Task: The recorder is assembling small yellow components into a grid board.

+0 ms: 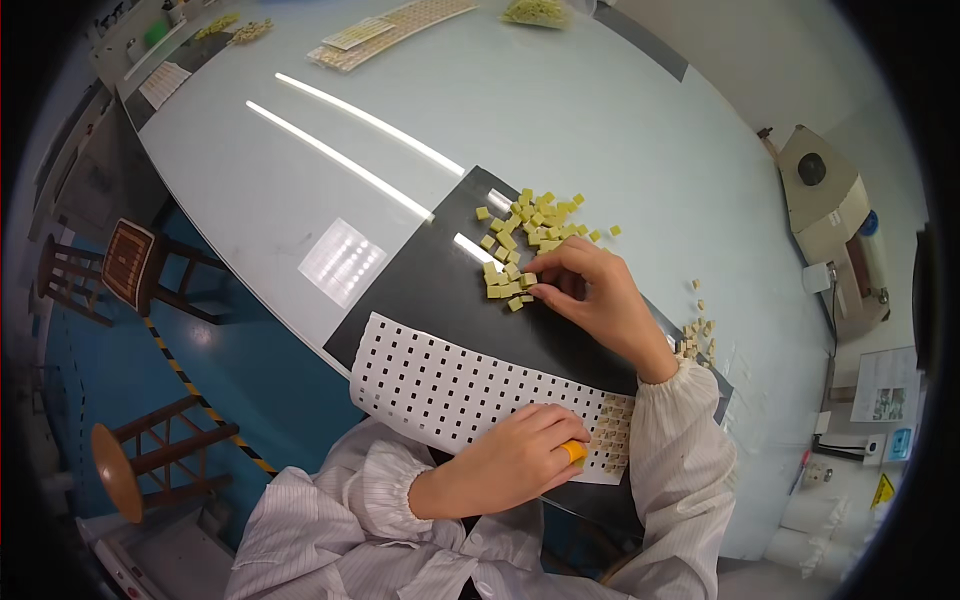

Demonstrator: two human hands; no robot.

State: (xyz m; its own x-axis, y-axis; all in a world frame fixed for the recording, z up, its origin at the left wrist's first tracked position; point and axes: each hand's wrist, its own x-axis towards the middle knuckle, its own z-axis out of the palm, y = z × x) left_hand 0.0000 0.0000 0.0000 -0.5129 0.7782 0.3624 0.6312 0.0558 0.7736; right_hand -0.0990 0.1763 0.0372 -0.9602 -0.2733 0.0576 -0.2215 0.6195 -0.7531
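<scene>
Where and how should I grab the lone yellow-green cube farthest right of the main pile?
Pinch the yellow-green cube by two opposite sides, probably best from above with the right hand, which is the nearer one. Its blocky shape offers flat faces for thumb and forefinger, and it lies apart from the pile, so there should be room on either side.

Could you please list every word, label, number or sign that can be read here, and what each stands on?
No text can be read clearly.
Posted sheet at far right: print too small and blurred.
Yellow triangular sign below it: marking too small to read.
White sheet by the left hand: rows of black squares, no legible text.
</scene>
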